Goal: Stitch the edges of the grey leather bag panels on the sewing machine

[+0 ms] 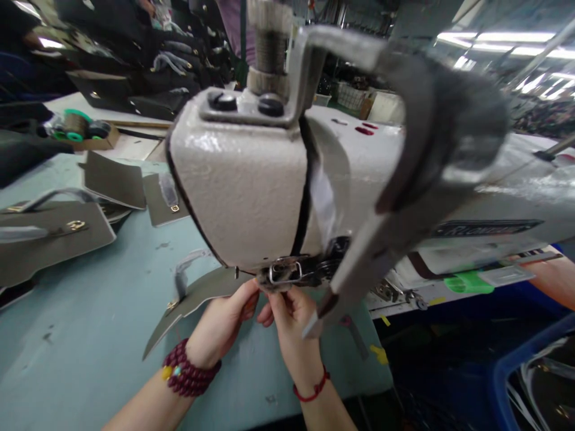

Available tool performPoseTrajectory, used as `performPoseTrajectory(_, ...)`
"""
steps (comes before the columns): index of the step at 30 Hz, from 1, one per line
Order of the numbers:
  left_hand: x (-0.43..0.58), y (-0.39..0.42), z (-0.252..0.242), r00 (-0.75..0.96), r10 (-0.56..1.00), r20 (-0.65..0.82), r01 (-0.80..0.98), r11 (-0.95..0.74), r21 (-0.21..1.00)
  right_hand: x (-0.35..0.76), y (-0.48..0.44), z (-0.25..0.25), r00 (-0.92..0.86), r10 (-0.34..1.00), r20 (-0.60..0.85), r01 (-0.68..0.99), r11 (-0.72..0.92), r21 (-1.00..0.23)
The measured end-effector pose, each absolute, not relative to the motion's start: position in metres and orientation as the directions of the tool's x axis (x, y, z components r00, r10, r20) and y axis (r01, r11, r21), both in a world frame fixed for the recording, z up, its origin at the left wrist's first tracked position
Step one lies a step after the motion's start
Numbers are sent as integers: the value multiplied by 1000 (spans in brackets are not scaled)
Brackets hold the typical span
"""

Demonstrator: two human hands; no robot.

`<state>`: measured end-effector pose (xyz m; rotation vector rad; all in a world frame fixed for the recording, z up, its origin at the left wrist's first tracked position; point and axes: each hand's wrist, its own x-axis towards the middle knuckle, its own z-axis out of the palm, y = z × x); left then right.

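Note:
A large off-white sewing machine [238,191] fills the middle of the head view. Both hands are raised close under its head, by the needle area. My left hand [224,320], wearing dark red beads at the wrist, has thumb and fingers pinched together; whatever sits between them is too small to name. Beside it, my right hand [291,323], with a red cord bracelet, is also closed at the fingertips, its grip partly hidden by the machine. A grey-brown leather panel [202,296] with a strap and gold buckle lies on the table behind my left hand.
More grey-brown panels [54,239] with buckles lie on the pale green table [121,305] at left. Thread spools [74,127] sit in a box behind. A metal lever [359,257] hangs close to my right hand. A blue bin [498,383] stands at lower right.

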<state>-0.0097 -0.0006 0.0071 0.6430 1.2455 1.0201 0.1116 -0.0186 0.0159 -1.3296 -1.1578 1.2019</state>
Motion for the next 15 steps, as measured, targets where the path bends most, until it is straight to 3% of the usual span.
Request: performPoseTrajectory(15, -7, 3, 12, -103, 863, -494, -241, 460, 855, 107, -35, 18, -8, 989, -145, -10, -145, -989)
